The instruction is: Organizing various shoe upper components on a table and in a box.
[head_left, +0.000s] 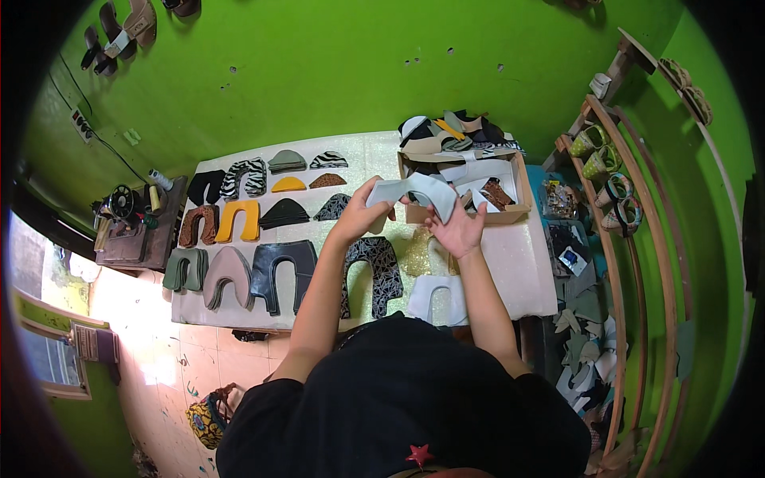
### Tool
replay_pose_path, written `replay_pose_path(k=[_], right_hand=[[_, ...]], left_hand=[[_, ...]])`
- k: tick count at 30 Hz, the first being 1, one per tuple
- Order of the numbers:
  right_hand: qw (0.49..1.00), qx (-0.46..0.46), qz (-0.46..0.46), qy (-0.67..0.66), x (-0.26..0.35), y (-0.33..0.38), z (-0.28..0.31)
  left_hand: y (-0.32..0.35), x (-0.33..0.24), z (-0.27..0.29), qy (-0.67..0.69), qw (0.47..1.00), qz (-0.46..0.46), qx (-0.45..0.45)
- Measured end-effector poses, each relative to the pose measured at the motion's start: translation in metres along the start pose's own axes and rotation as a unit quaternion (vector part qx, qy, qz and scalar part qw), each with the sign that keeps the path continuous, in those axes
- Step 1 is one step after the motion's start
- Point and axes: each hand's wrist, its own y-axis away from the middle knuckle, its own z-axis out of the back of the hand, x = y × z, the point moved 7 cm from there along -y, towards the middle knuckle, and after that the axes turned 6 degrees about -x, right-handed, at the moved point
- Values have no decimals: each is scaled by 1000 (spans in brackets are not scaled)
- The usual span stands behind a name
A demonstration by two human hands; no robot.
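Plainly, left grip (362, 215) pinches a pale piece (434, 190) — right grip (460, 231) spread at its end.

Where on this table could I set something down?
The table looks bare at front right, between the white U-shaped piece and the right edge, in front of the cardboard box. A smaller gap sits at the back, between zebra-print half-moons and the box. The left is crowded with U-shaped stacks.

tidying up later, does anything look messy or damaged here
Yes: the green wall has chipped spots above the table, and scraps lie jumbled at its right, unlike the neat stacks on it.
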Motion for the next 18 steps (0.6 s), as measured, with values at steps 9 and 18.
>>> replay_pose_path(k=[9, 18], right_hand=[[956, -29, -124, 265, -25, -5, 22], [910, -99, -53, 399, 1, 2, 14]], left_hand=[[2, 2, -7, 10, 998, 16, 63], [-3, 35, -17, 41, 997, 61, -13]])
